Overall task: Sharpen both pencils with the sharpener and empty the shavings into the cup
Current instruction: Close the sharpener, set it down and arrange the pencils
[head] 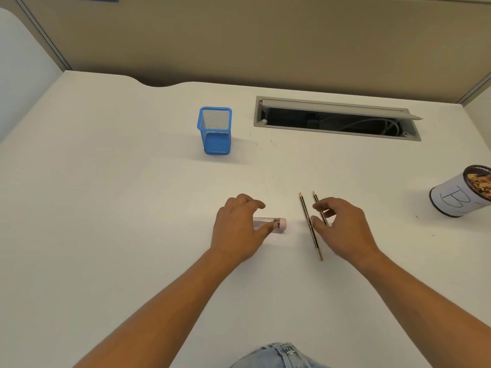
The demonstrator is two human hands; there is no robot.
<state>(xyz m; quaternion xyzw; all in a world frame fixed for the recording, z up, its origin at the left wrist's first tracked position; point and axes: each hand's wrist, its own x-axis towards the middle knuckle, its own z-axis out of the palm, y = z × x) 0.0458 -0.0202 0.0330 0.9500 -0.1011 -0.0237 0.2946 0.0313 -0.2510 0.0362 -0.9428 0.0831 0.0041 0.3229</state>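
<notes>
A clear tube-shaped sharpener with a pink cap lies on its side on the white desk. My left hand rests over it, thumb and fingers around the tube but not clearly closed. Two black-and-yellow pencils lie side by side just to the right, tips pointing away. The left pencil lies free. The right pencil runs under my right hand, whose fingers hover spread over it. A white cup marked "B", holding shavings, stands at the far right.
A blue mesh pen holder stands at the back centre. Behind and to the right, an open cable tray is cut into the desk. A beige partition runs along the back. My jeans show at the bottom edge.
</notes>
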